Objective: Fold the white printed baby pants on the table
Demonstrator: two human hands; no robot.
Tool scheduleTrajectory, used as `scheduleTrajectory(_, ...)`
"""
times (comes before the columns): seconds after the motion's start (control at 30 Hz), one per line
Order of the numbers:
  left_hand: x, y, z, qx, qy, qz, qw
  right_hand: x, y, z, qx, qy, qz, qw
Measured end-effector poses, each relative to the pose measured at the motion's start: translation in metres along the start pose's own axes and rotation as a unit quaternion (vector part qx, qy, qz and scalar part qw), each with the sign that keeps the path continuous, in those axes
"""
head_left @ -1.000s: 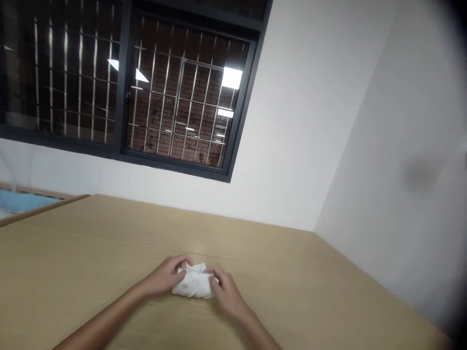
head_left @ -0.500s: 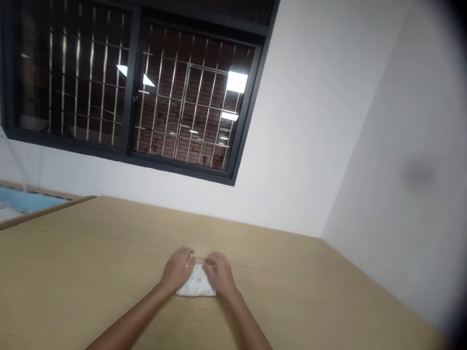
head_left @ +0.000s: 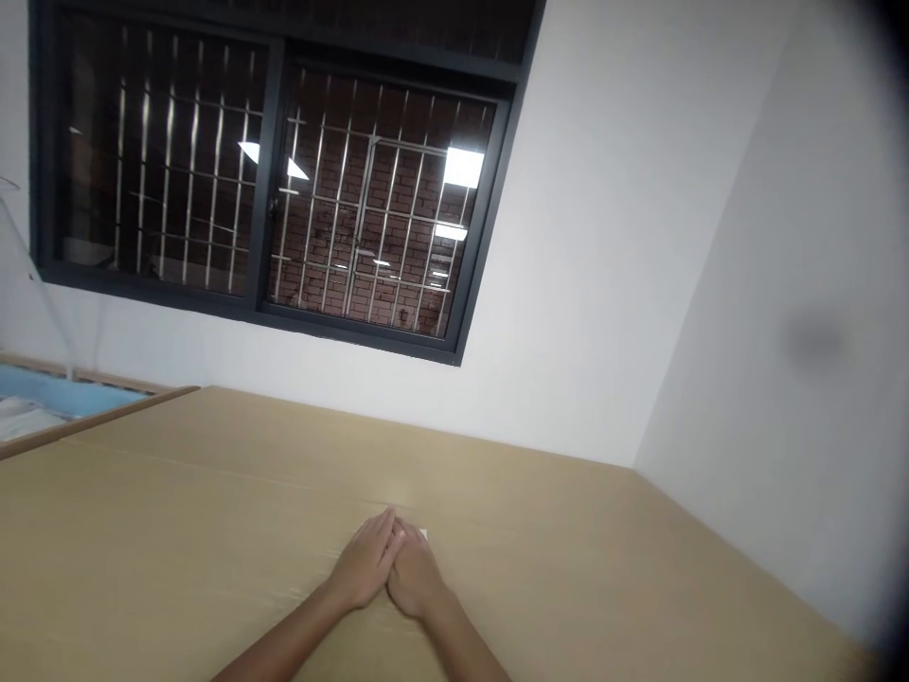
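Observation:
My left hand (head_left: 365, 565) and my right hand (head_left: 416, 574) lie flat side by side on the light wooden table (head_left: 177, 530), fingers together and pointing away from me. They press down on a small folded white cloth (head_left: 424, 535). The cloth is almost wholly hidden under the hands. Only a tiny white corner shows past the right fingertips.
A white wall with a dark-framed barred window (head_left: 284, 180) rises behind the table. Another white wall (head_left: 781, 379) closes the right side, meeting the table's right edge. At far left, beyond the table's edge, lies a blue surface (head_left: 43, 393).
The hands went from gripping the bunched cloth at its sides to lying flat on top of it, covering it. The view shifted slightly left.

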State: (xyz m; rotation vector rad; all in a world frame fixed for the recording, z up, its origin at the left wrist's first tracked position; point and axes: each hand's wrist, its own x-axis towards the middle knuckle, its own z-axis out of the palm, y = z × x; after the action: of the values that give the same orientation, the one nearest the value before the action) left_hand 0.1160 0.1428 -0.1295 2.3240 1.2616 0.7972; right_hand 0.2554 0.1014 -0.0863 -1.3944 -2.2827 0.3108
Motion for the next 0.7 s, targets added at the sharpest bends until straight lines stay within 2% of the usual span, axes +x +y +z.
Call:
scheduleTrajectory(0.13, 0.000, -0.007, -0.002, 0.018, 0.006, 0.007, 1.000, -0.006, 0.009, -0.005, 0.002, -0.033, 0.029, 0.999)
scheduleTrajectory(0.23, 0.001, -0.009, -0.003, 0.054, 0.001, 0.012, 0.998, -0.013, 0.015, -0.008, 0.005, -0.032, 0.055, 0.998)
scheduleTrajectory(0.47, -0.006, -0.018, -0.008, 0.107, -0.010, -0.033, 0.994, -0.019, 0.012, -0.011, -0.014, -0.016, 0.067, 0.998)
scheduleTrajectory(0.7, -0.009, -0.022, -0.017, 0.157, -0.029, -0.073, 0.984, -0.020, 0.028, -0.010, -0.025, -0.004, 0.143, 0.989)
